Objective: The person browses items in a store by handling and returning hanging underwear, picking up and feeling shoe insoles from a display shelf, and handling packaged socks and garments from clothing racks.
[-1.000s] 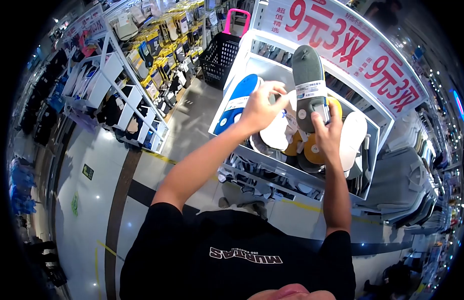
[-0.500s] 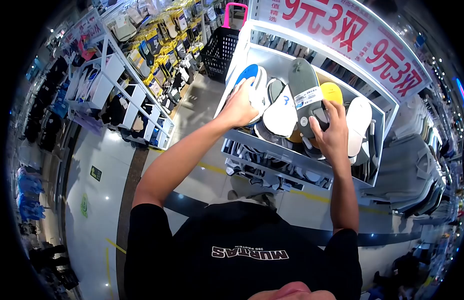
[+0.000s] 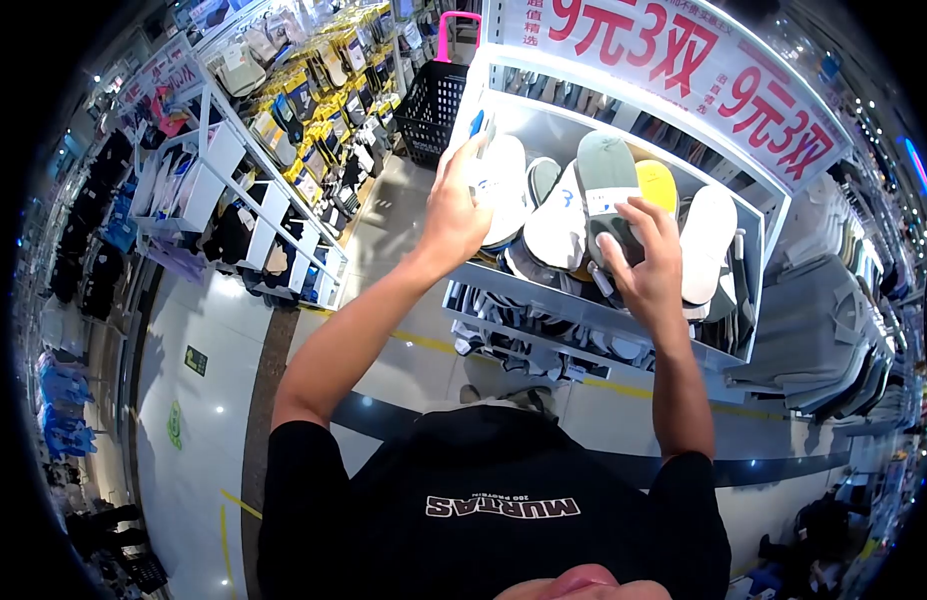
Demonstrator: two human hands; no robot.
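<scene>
My left hand (image 3: 456,212) is at the left end of a white bin, fingers closed around a blue insole (image 3: 477,122); most of that insole is hidden behind the hand. Beside it leans a white insole (image 3: 504,165). My right hand (image 3: 652,262) is over the lower part of a grey insole (image 3: 606,160) with a white label band, thumb and fingers apart. Between the hands stands a white insole with a blue mark (image 3: 559,225). A yellow insole (image 3: 659,182) and a pale insole (image 3: 709,240) stand to the right.
The white bin (image 3: 544,290) has a lower tier of more goods. A red-lettered sign (image 3: 674,60) hangs above it. A black basket with a pink handle (image 3: 429,115) is at the back left. Packaged goods (image 3: 304,100) line the left rack; grey garments (image 3: 809,320) hang right.
My left hand has shifted left with the blue insole, uncovering more of the white insole beside it. The grey insole sits lower, and my right hand's fingers have shifted slightly down and left.
</scene>
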